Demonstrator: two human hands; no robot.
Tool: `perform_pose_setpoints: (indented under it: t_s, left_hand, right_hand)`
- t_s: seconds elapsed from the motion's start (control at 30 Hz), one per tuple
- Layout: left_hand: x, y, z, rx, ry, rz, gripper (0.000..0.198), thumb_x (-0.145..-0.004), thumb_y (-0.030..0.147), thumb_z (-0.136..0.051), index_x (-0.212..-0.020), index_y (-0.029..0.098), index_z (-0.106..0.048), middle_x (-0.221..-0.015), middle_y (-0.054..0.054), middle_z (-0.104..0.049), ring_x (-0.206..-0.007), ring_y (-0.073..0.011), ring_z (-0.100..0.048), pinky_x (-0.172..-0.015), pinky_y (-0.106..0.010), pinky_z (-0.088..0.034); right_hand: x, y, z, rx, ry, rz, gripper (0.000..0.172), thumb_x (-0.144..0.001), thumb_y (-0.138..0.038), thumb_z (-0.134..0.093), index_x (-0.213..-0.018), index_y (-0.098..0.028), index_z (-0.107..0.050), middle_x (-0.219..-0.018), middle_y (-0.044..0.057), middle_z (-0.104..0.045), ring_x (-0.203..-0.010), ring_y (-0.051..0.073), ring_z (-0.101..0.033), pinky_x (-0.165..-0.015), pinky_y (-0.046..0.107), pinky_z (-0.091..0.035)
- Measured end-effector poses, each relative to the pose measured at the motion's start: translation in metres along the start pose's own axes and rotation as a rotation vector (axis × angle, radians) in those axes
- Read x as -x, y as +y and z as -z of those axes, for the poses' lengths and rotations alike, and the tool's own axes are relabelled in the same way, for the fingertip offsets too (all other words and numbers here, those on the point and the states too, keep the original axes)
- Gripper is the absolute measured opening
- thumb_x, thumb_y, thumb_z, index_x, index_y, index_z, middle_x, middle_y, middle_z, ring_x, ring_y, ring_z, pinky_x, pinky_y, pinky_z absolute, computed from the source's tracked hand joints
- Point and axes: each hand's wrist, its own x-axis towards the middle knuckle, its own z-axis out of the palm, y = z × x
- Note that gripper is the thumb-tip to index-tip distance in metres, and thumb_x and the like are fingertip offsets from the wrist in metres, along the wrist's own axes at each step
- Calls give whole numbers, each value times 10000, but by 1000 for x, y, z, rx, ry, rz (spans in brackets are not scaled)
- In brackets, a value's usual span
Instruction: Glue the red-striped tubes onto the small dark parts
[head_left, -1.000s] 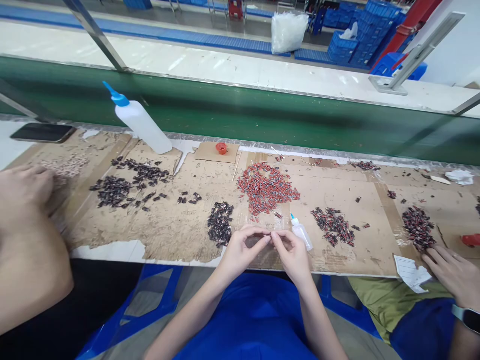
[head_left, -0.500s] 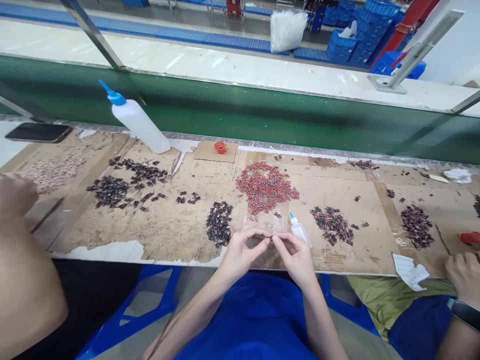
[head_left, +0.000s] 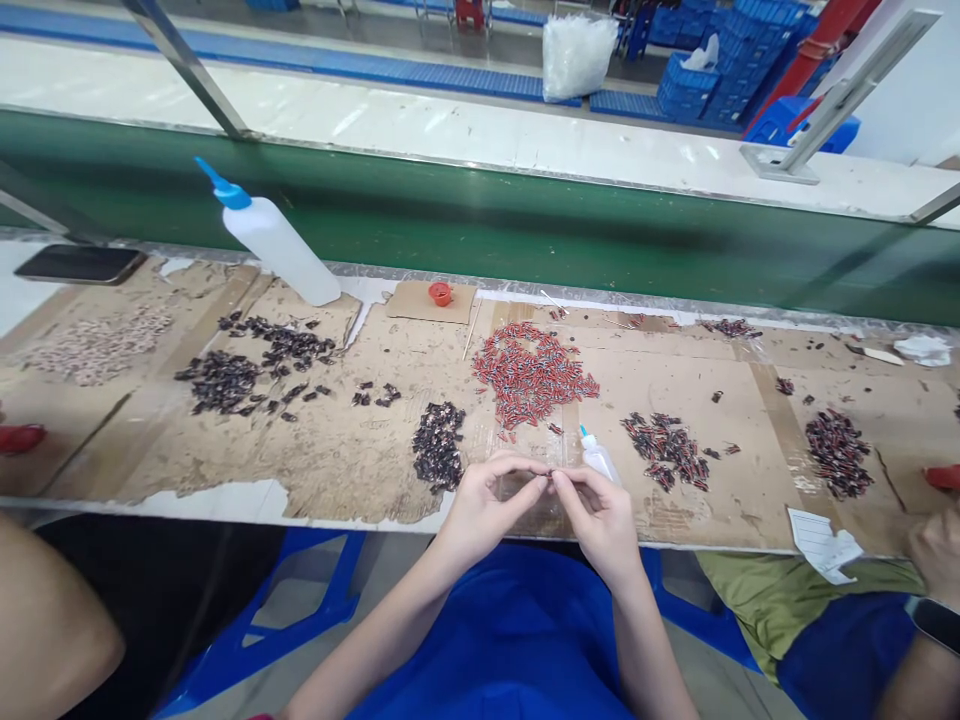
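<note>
My left hand (head_left: 491,500) and my right hand (head_left: 600,515) meet at the table's front edge, fingertips pinched together. Between them is a tiny dark part (head_left: 550,474), too small and covered to name. Just beyond lies a heap of small red-and-metal parts (head_left: 529,375). Left of my hands is a pile of small black parts (head_left: 438,445). A small glue-type bottle with a blue tip (head_left: 598,458) lies behind my right hand. Further right is a pile of black-and-red pieces (head_left: 666,450).
A large white squeeze bottle (head_left: 281,250) leans at the back left, near a phone (head_left: 80,263). A red cap (head_left: 440,294) sits on a cardboard piece. People's arms flank me: an elbow (head_left: 56,625) at left, a hand (head_left: 937,550) at right. A green belt (head_left: 480,225) runs behind.
My hands stay pinched together, shifted very slightly right. The neighbour's hand at the left has left the table, uncovering a red object there. The hand at the right has shifted slightly.
</note>
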Motion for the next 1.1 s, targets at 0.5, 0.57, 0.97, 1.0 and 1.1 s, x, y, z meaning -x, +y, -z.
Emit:
perform_pose_setpoints:
  t_s: [0.5,0.57,0.97,1.0,1.1]
  left_hand:
    - [-9,-2,32,-659,8,-155,364,-824,246,-653,-1185,248,-601,-1249,-96,-614,-1170,-277,-529,-989,-469,-391]
    - [-12,-2,49,-947,55,-94,238,-850,178,-598,-1070,243,-660,-1165,-95,-648,-1102,-296,-549,-941,-497,-385]
    - [-17,-9,79,-1115,-177,-118,384,-848,50,-378,-941,210,-716,-892,-60,-642,-832,-191,-615,-700,-267,-483]
    - [-16,-10,77,-1049,-171,-132,383,-856,68,-375,-942,218,-717,-893,-51,-646,-830,-180,-620,-698,-258,-493]
    - [-15,-16,67,-841,-171,-205,322,-878,131,-410,-888,220,-719,-860,-33,-658,-795,-160,-639,-697,-250,-520]
  right_hand:
    - [-2,10,39,379,513,-27,292,-850,-414,-556,-876,-165,-706,-858,102,-713,-784,221,-660,-758,369,-528]
    - [-3,12,49,521,641,-43,368,-843,-441,-545,-1025,-153,-686,-985,137,-685,-874,248,-639,-796,403,-516]
    - [3,25,24,820,265,-65,484,-852,-576,-467,-996,-154,-655,-990,162,-658,-925,308,-546,-838,476,-455]
    - [3,25,25,788,276,-64,465,-860,-562,-458,-990,-156,-645,-994,162,-659,-938,309,-553,-840,473,-458]
    - [3,20,27,609,321,-112,429,-854,-528,-495,-1055,-162,-591,-1028,159,-670,-956,304,-601,-814,446,-479]
